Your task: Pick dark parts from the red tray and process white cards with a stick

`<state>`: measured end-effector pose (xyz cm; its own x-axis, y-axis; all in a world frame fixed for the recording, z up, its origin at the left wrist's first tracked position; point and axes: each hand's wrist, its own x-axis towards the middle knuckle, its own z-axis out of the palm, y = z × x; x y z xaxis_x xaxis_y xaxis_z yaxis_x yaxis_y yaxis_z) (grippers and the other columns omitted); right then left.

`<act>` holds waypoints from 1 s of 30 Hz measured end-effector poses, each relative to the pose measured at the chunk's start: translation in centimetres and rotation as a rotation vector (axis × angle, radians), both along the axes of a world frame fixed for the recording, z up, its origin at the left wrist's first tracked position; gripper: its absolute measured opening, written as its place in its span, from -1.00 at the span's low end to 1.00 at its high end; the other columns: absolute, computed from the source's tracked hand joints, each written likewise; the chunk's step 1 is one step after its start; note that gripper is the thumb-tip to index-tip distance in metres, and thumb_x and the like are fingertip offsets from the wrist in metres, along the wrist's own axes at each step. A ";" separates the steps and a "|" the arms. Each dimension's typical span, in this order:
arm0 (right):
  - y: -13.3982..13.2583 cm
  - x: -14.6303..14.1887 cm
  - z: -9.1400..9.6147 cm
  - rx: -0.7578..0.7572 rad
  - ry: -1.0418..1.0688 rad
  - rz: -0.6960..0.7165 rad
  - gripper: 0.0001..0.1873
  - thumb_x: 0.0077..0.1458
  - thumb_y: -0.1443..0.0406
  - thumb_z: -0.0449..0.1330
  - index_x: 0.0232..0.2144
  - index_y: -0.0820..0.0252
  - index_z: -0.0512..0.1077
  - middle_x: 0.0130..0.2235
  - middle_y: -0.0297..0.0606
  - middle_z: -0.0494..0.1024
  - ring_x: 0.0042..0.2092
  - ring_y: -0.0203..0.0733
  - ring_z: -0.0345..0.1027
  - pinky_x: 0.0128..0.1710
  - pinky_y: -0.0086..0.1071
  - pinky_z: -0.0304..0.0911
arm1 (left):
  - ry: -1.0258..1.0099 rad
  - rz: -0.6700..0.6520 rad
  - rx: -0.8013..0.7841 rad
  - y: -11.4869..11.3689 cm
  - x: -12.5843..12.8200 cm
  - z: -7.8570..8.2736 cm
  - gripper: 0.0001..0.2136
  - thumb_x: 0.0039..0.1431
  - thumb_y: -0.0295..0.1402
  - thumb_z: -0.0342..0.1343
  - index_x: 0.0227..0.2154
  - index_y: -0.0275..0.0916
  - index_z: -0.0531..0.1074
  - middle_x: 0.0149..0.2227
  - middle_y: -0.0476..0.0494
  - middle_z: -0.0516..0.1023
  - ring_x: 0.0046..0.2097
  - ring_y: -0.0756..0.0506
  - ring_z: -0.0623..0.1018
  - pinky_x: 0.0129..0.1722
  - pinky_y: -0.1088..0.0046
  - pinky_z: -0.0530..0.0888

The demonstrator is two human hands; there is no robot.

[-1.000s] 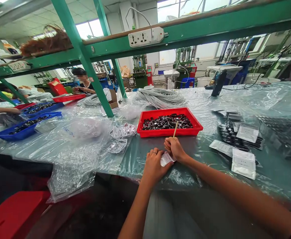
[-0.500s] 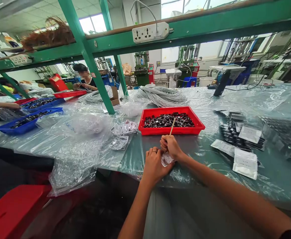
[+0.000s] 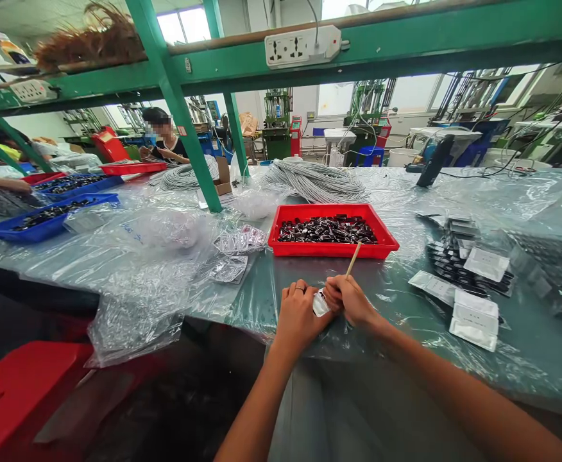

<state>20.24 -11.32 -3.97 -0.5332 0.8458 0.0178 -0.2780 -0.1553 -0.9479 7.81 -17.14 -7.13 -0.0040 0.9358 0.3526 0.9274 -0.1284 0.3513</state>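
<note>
My right hand [image 3: 351, 299] is closed around a thin wooden stick [image 3: 354, 258], which slants up toward the red tray. Close beside it, my left hand [image 3: 301, 313], with a ring on one finger, holds a small white and clear packet [image 3: 320, 303] down on the table by its edge. The fingers of my right hand reach the packet's right side, and the stick's lower end is hidden in that fist. Just beyond both hands stands the red tray [image 3: 281, 248], heaped with small black glossy parts [image 3: 326, 230].
White printed packets [image 3: 474, 319] lie at the right over bagged black parts [image 3: 471, 273]. Clear plastic bags [image 3: 165, 237] and silvery packets [image 3: 230, 268] spread to the left. Behind the tray are coiled grey cables [image 3: 317, 179]. A green post [image 3: 192, 147] rises at the left; co-workers sit beyond.
My right hand has moved a little right, and the stick now leans further right. More of the packet's white surface shows between my hands. My left hand stays nearly in place.
</note>
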 end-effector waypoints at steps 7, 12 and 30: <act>1.9 -3.1 1.1 0.005 0.192 -0.056 -0.55 -0.03 0.18 0.10 -0.80 0.09 -0.01 -0.74 -0.52 -0.10 -0.68 -0.45 -0.28 -0.66 -0.41 -0.26 | 0.036 0.052 0.038 -0.7 -0.6 0.3 -0.46 -0.03 0.05 0.29 -0.12 -0.26 0.44 -0.09 -0.29 0.46 0.00 -0.33 0.43 -0.01 0.10 0.33; 1.9 -4.9 -0.3 -0.014 0.151 -0.112 -0.56 -0.06 0.16 0.10 -0.80 0.07 0.00 -0.75 -0.52 -0.08 -0.70 -0.44 -0.26 -0.68 -0.41 -0.27 | -0.013 0.004 -0.019 -0.3 -1.4 -0.3 -0.65 0.03 -0.05 0.28 -0.27 -0.21 0.43 -0.18 -0.22 0.49 -0.09 -0.27 0.47 -0.07 0.15 0.35; -1.1 -2.3 -0.7 0.017 -0.006 -0.026 -0.53 0.03 0.13 0.07 -0.79 0.08 0.03 -0.73 -0.48 -0.02 -0.67 -0.39 -0.16 -0.63 -0.36 -0.19 | -0.163 0.074 -0.028 0.2 -1.2 -0.3 -0.66 -0.03 -0.10 0.35 -0.25 -0.18 0.53 -0.25 -0.16 0.50 -0.11 -0.25 0.50 -0.07 0.18 0.37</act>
